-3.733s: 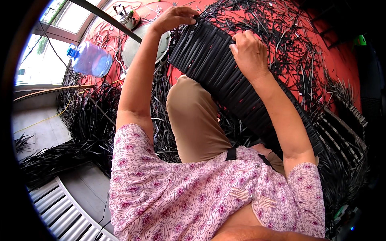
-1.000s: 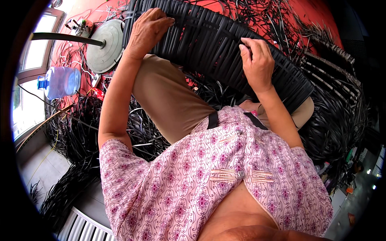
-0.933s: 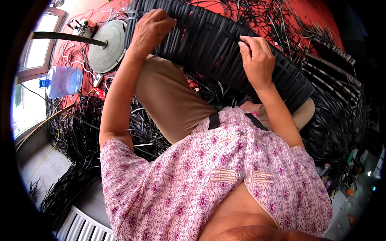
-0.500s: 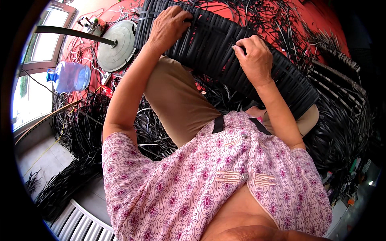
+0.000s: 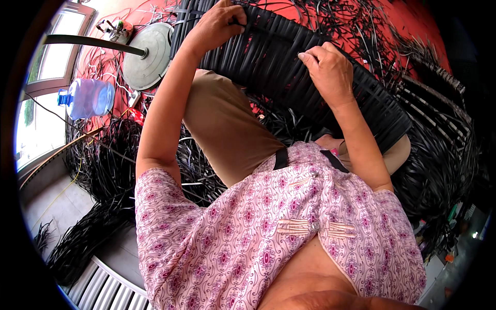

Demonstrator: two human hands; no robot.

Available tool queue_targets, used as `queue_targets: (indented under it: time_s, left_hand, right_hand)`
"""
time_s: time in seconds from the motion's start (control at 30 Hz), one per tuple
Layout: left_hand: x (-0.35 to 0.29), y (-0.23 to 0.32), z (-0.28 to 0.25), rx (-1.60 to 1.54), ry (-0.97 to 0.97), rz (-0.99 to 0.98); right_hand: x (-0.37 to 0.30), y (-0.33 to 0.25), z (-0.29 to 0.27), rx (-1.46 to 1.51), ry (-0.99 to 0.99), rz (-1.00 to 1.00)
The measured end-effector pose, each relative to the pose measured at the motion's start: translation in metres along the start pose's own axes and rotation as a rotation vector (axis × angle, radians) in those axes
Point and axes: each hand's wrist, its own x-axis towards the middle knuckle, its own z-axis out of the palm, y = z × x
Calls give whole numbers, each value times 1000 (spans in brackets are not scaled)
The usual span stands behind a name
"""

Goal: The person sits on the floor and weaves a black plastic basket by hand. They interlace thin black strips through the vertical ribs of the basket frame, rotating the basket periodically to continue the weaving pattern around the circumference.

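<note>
A long woven panel of black flat strips [image 5: 276, 57] lies slantwise across my knees, from upper left to lower right. My left hand [image 5: 219, 26] is at the far edge of the panel's left part, its fingers curled and closed. Whatever they grip there is hidden by the hand. Over the right half of the panel is my right hand [image 5: 329, 75], thumb and forefinger drawn together in a pinch. A thin black strip may be between them, but I cannot make it out against the dark weave.
Heaps of loose black strips [image 5: 106, 144] lie at the left and a large bundle [image 5: 439, 160] at the right. A round grey base [image 5: 147, 57] with a dark pole, a blue water jug [image 5: 90, 98] and a white slatted piece [image 5: 106, 287] stand at the left. The floor covering beyond is red.
My left hand has shifted slightly away from me along the panel's far edge. My right hand has moved a little to the right, its fingers more bent. The panel lies nearly as before.
</note>
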Motion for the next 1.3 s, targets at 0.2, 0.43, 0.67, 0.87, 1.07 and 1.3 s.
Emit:
queue_targets:
  time_s: [0.2, 0.43, 0.67, 0.87, 1.07, 1.3]
  left_hand:
    - [3, -5, -11, -38, -138, 34]
    - [1, -6, -16, 68, -190, 113]
    - [-3, 62, 16, 228, 66, 196]
    - [0, 61, 29, 390, 49, 46]
    - [14, 45, 25, 222, -81, 71]
    - [26, 50, 4, -42, -267, 48]
  right_hand:
    - [-1, -2, -4, -5, -45, -14]
    - [-8, -6, 0, -62, -10, -79]
    - [-11, -3, 2, -53, 15, -91]
    - [-11, -2, 3, -16, -6, -75]
    - [-11, -1, 5, -53, 3, -109]
    - [-10, -4, 5, -79, -1, -99]
